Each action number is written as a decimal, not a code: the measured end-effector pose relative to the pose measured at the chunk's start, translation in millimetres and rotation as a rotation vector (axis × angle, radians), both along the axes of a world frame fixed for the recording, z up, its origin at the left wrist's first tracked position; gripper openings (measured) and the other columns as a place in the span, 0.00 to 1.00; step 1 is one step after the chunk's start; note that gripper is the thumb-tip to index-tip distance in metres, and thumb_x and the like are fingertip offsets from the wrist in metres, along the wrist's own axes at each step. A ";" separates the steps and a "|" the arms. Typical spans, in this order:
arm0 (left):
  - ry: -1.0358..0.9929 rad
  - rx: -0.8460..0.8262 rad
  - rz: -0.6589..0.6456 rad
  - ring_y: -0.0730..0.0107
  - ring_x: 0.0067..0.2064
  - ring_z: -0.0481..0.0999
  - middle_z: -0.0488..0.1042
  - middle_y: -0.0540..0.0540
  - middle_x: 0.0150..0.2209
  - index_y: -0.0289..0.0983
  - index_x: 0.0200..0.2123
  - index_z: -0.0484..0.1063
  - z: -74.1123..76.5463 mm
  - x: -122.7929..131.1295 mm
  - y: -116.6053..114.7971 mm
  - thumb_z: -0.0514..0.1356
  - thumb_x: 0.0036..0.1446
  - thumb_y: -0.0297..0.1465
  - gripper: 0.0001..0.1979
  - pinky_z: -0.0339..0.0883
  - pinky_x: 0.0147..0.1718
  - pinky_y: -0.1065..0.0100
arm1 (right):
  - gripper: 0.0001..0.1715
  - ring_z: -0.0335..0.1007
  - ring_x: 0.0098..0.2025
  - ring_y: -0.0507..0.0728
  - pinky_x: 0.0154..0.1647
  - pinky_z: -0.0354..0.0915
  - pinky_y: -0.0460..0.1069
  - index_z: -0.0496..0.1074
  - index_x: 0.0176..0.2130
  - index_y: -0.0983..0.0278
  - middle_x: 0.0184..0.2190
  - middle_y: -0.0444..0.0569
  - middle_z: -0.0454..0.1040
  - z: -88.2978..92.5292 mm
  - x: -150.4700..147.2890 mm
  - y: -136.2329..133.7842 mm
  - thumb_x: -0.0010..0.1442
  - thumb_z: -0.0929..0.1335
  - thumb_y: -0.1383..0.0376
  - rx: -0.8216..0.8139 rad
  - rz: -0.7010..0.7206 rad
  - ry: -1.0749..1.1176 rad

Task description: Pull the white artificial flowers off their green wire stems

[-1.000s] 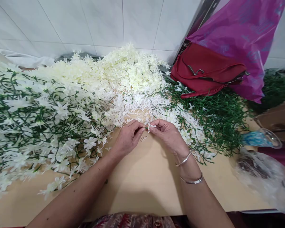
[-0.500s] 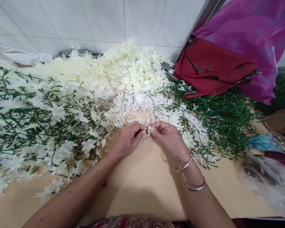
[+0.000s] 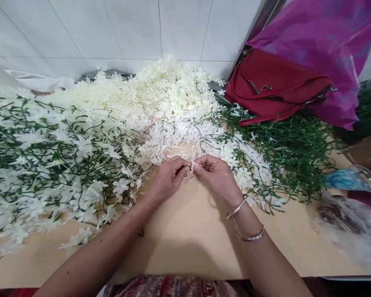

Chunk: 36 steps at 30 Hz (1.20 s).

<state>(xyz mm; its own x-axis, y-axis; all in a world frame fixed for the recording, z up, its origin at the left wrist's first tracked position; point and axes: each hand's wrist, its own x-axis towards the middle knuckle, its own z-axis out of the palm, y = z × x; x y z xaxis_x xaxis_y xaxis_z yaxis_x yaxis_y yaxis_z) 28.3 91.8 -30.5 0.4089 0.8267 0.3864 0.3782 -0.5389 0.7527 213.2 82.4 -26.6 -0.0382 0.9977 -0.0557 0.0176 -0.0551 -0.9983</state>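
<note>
Over the bare middle of the table, my left hand (image 3: 170,175) and my right hand (image 3: 214,173) meet fingertip to fingertip. Both are closed in a pinch on one small white artificial flower (image 3: 193,166) with thin thread-like stamens. The fingertips hide most of it. Just below them a few loose stamen pieces (image 3: 189,180) lie on the table. Beyond my hands is a heap of white stamen pieces (image 3: 185,134), with a pile of cream-white petals (image 3: 173,88) behind it. Two metal bangles (image 3: 250,238) circle my right wrist and forearm.
White flowers on green stems (image 3: 64,165) cover the left side. Green stems (image 3: 297,144) lie at right, partly under a red handbag (image 3: 278,84) and a purple plastic bag (image 3: 324,37). A blue-patterned cup (image 3: 346,178) lies near a clear plastic bag (image 3: 352,227). A tiled wall (image 3: 136,29) stands behind.
The view has shifted slightly, so the things on the table sit a little differently in the picture. My fingertips have drawn closer together on the flower, covering more of it.
</note>
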 end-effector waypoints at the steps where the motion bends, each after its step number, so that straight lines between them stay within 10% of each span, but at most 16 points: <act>1: -0.011 -0.005 0.006 0.69 0.34 0.74 0.73 0.49 0.31 0.36 0.37 0.75 0.9 0.4 -0.6 0.57 0.69 0.28 0.08 0.65 0.36 0.69 | 0.13 0.65 0.29 0.52 0.32 0.60 0.48 0.76 0.32 0.63 0.26 0.42 0.74 0.4 -0.2 0.4 0.51 0.77 0.58 0.001 -0.001 0.005; 11: -0.101 0.131 0.094 0.68 0.41 0.78 0.81 0.44 0.39 0.37 0.43 0.79 29.4 -3.5 -6.2 0.59 0.69 0.29 0.08 0.71 0.41 0.67 | 0.13 0.67 0.32 0.54 0.35 0.63 0.49 0.76 0.35 0.62 0.31 0.44 0.75 17.1 15.1 -0.7 0.56 0.77 0.56 0.191 -0.022 -0.173; 19: 0.313 -0.026 -0.216 0.65 0.38 0.82 0.84 0.47 0.38 0.42 0.43 0.84 60.9 -22.3 -19.4 0.62 0.67 0.28 0.09 0.72 0.39 0.66 | 0.09 0.68 0.40 0.57 0.45 0.60 0.52 0.75 0.31 0.62 0.34 0.47 0.75 18.3 10.2 -6.7 0.61 0.72 0.75 0.426 0.319 -0.776; 25: 0.501 -0.034 -0.283 0.60 0.43 0.83 0.85 0.43 0.43 0.38 0.46 0.82 46.4 -21.4 -29.8 0.63 0.65 0.28 0.09 0.75 0.44 0.62 | 0.09 0.68 0.37 0.58 0.41 0.62 0.52 0.70 0.33 0.60 0.34 0.47 0.73 19.6 10.4 -6.3 0.65 0.66 0.72 0.400 0.060 -0.719; 36: 0.299 0.062 0.129 0.65 0.40 0.82 0.80 0.44 0.45 0.38 0.51 0.75 44.5 -24.0 -14.8 0.58 0.69 0.27 0.10 0.74 0.39 0.65 | 0.06 0.70 0.40 0.59 0.42 0.64 0.53 0.70 0.40 0.60 0.36 0.49 0.74 3.7 4.0 -1.2 0.68 0.64 0.64 0.348 -0.262 -0.491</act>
